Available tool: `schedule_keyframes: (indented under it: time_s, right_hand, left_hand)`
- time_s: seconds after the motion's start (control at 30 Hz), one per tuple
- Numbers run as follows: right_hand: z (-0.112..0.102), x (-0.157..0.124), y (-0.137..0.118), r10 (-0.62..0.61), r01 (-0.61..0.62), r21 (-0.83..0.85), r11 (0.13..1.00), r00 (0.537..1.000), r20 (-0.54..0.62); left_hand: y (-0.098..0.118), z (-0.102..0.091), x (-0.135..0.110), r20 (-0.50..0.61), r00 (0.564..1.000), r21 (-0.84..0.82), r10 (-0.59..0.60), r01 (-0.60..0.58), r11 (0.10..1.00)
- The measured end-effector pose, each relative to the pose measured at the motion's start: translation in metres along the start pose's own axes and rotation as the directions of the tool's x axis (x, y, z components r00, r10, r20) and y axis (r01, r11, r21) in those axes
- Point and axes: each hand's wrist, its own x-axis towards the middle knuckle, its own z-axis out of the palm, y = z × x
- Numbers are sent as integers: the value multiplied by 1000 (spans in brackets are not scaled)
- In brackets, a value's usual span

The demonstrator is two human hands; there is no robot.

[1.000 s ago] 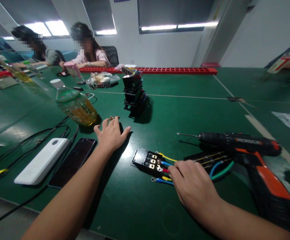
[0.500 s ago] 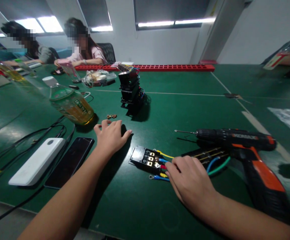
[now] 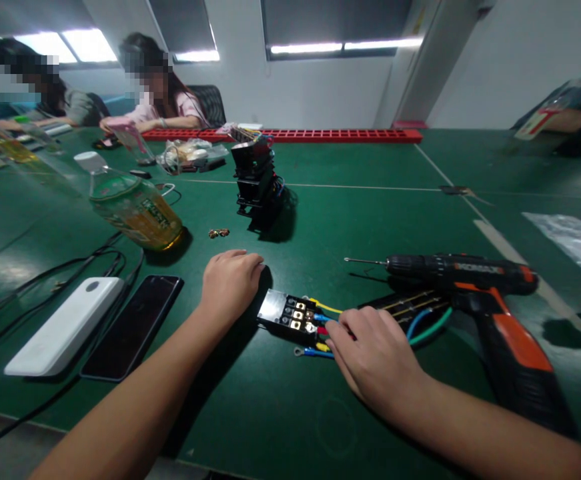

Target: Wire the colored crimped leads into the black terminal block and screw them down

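A black terminal block (image 3: 287, 313) with brass-coloured contacts lies on the green table, its metal plate facing left. Coloured wires with ring terminals run from its right side, and my right hand (image 3: 377, 350) is closed over the red and blue wires (image 3: 324, 320) there. One blue ring-terminal lead (image 3: 315, 353) sticks out beneath that hand. To the left of the block is my left hand (image 3: 231, 283), fingers curled together; what they hold, if anything, is hidden. Beyond it lies a small cluster of brass-coloured screws (image 3: 219, 233).
A cordless drill (image 3: 463, 273) rests at right, its bit pointing left. At left are a tea bottle (image 3: 137, 210), a white power bank (image 3: 63, 330), a phone (image 3: 133, 327) and black cables. Stacked black blocks (image 3: 255, 177) stand farther back. Two people sit across the table.
My left hand has drawn back from the screws toward the block, and its spread fingers have curled closed. My right hand stays at the wires. The view has shifted slightly.
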Motion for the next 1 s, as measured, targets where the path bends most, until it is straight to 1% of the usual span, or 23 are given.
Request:
schedule_keyframes:
  time_s: [0.13,0.3,0.4,0.53,0.63,0.8,0.9,1.0]
  right_hand:
    - [0,0,1,-9,9,6,1000,1000,-6]
    - [0,-2,1,-19,19,11,1000,1000,-5]
    - [-1,-2,1,-9,9,18,1000,1000,-3]
    - [-2,-2,1,-7,7,18,1000,1000,-11]
    - [-2,-3,0,-3,3,14,1000,1000,-9]
    - [-2,-3,2,-8,9,18,1000,1000,-15]
    - [-2,-4,2,-11,11,20,1000,1000,-10]
    - [-2,-4,2,-6,6,24,1000,1000,-9]
  left_hand:
    - [-2,4,1,-26,999,-21,18,-18,1000]
    - [-1,5,2,-20,1000,-70,-1,-1,998]
    - [-2,6,0,-11,1000,-155,-2,1,988]
    - [-4,7,-7,3,1000,-293,29,-27,956]
    - [-5,9,-11,1,998,-347,61,-57,936]
    - [-9,14,-13,-41,990,-313,138,-144,939]
    - [-13,18,-13,-66,982,-247,177,-188,951]
    - [-17,19,-12,-55,977,-169,207,-213,962]
